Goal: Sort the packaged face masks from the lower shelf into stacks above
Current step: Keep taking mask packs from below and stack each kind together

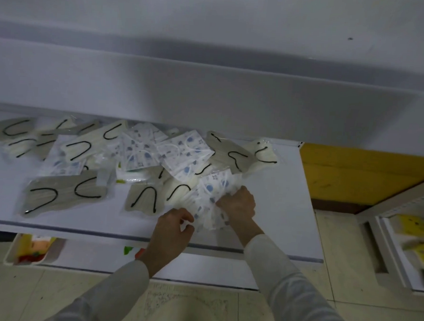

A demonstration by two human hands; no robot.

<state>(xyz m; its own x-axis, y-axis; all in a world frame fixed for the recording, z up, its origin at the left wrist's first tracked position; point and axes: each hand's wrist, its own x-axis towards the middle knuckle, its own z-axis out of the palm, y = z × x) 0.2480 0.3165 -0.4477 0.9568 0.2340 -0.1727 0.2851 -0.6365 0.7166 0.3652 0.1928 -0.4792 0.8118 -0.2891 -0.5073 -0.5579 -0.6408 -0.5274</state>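
Long, pale grey sleeves (pixel 283 282) on both arms

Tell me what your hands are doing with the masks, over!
Left hand and right hand both grip the blue-dotted mask bundle, front of shelf. Grey packs scattered to its left.

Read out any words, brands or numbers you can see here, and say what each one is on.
No text can be read.
Patterned mask packs in the left hand and right hand: blue shapes only, no words.
Beige mask packs: black ear loops, no label shows.
Yellow packets at the right: too blurred.
Bin under the shelf: contents too blurred.
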